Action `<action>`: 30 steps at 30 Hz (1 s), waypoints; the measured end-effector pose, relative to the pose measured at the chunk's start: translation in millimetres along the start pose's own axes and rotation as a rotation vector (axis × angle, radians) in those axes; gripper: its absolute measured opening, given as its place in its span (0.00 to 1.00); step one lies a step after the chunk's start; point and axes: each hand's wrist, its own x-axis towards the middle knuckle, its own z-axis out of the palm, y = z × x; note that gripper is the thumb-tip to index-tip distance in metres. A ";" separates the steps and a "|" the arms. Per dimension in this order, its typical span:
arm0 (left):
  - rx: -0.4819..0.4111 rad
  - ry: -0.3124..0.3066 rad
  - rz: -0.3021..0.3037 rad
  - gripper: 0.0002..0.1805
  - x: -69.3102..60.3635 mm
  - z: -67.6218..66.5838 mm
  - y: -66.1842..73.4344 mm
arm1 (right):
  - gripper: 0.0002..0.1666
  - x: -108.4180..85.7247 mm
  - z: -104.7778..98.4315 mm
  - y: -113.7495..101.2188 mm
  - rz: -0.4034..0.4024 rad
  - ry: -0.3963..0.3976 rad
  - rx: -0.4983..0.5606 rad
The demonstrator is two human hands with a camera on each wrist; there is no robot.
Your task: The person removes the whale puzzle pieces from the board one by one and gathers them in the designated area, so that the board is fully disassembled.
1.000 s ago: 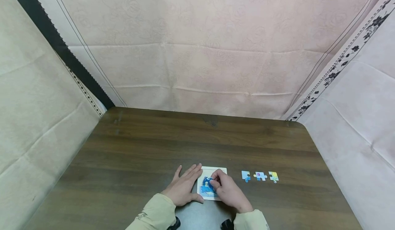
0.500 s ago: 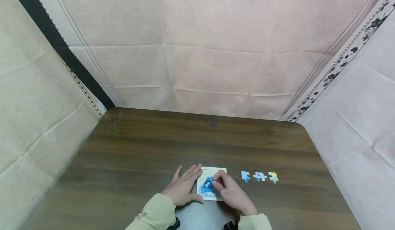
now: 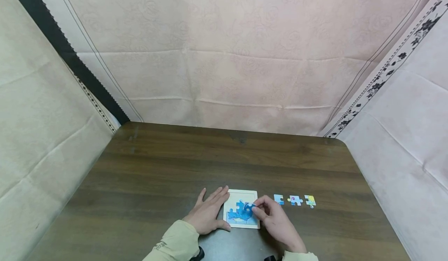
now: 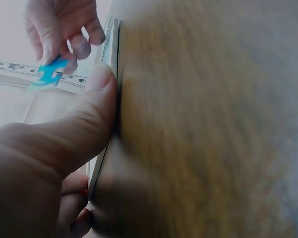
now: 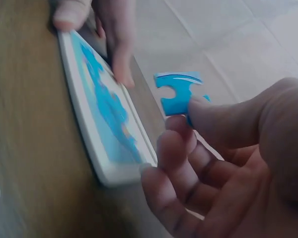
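A small white-rimmed puzzle tray (image 3: 241, 191) lies near the front of the table, its lower part filled with blue pieces. My left hand (image 3: 210, 212), fingers spread and straight, rests along the tray's left side. Its thumb (image 4: 92, 106) lies at the near corner. Between thumb and fingertips my right hand (image 3: 274, 218) pinches a blue puzzle piece (image 5: 176, 94), which has a pale curved line along one edge. That piece is held above the tray's right side, apart from it in the right wrist view.
Three loose puzzle pieces lie in a row right of the tray: a blue one (image 3: 278, 199), a blue and pink one (image 3: 295, 200) and a yellow and blue one (image 3: 310, 200). The brown wooden table (image 3: 196, 156) ends at pale cloth hangings (image 3: 224, 78).
My right hand has moved right with the blue piece, from over the tray's middle to its right edge, uncovering more of the picture. My left hand has stayed in place.
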 end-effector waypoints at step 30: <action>-0.027 -0.001 0.014 0.54 -0.5 1.1 -2.9 | 0.11 -29.0 -59.7 31.0 0.278 0.282 -0.290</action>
